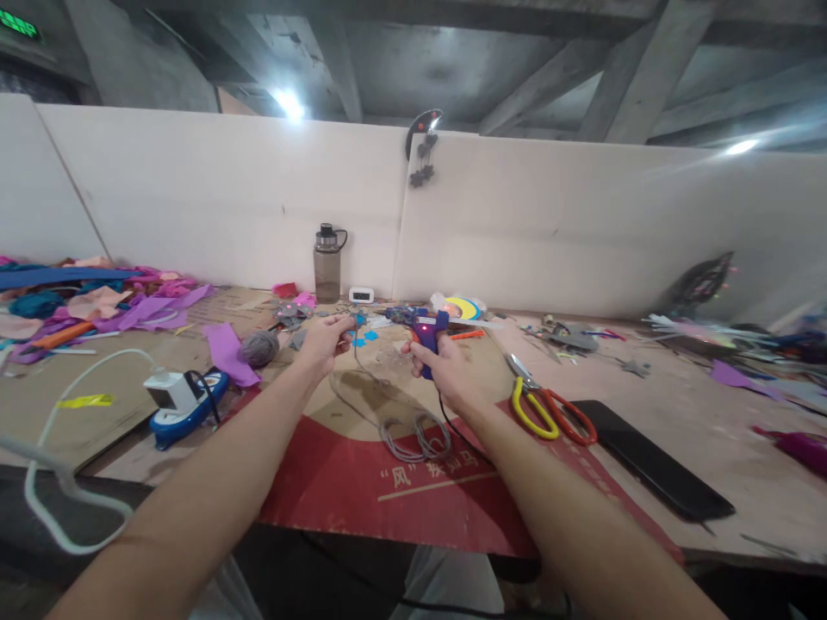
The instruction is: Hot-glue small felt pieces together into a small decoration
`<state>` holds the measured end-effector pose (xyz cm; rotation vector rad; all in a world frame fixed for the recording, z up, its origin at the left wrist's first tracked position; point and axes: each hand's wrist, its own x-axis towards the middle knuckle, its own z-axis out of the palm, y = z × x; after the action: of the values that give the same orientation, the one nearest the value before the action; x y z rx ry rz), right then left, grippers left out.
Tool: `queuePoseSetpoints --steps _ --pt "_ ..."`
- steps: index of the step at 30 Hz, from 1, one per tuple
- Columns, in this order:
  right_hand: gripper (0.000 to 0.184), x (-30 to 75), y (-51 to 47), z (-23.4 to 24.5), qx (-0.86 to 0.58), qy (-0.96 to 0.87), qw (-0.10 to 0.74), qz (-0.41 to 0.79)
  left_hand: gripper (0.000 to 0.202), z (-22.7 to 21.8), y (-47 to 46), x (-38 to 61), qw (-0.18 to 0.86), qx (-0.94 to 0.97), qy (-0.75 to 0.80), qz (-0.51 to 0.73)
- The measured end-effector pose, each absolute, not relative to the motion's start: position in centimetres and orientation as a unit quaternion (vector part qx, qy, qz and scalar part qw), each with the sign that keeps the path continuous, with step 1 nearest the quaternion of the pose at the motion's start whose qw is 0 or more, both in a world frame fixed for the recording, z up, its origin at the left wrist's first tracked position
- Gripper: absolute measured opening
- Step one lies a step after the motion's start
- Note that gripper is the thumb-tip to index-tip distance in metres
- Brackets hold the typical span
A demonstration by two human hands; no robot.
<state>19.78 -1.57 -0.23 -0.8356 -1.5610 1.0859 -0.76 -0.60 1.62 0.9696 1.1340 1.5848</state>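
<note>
My right hand (444, 366) is wrapped round the grip of a blue hot glue gun (427, 334), which has a small red light on its body. The gun's nozzle points left toward my left hand (326, 343). Pinched in the left fingertips is a small blue cut-out (359, 319), with a grey yarn strand running down from it. Just beyond the fingers lie more small blue cut-outs (368, 337). Loops of the grey yarn (417, 437) rest on the red and brown cardboard (323, 482) below the hands. Whether the nozzle touches the held piece I cannot tell.
Scissors (535, 405) and a black phone (652, 461) lie to the right. At left are a grey yarn ball (258, 348), a blue power strip (187, 418) with a white plug, and felt scraps (155, 310). A bottle (327, 267) stands against the white partition (213, 198).
</note>
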Motion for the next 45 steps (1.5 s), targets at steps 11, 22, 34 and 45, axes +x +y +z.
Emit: queuePoseSetpoints --steps 11,22,34,45 --pt "0.026 23.6 3.3 -2.5 -0.540 -0.708 0.410 0.196 0.029 1.1 -0.4 -0.2 0.439 0.440 0.468 0.628" --pt "0.031 18.3 -1.1 0.1 -0.351 -0.619 0.563 0.421 0.009 1.6 -3.1 2.8 0.094 0.627 0.497 0.593" --pt "0.040 17.6 -1.8 0.1 -0.330 -0.575 0.551 0.507 0.009 0.8 -2.5 3.6 0.302 0.566 0.475 0.602" --pt "0.016 18.2 -1.7 0.3 -0.409 -0.704 0.541 0.213 0.017 0.1 -2.3 3.9 0.391 0.544 0.427 0.608"
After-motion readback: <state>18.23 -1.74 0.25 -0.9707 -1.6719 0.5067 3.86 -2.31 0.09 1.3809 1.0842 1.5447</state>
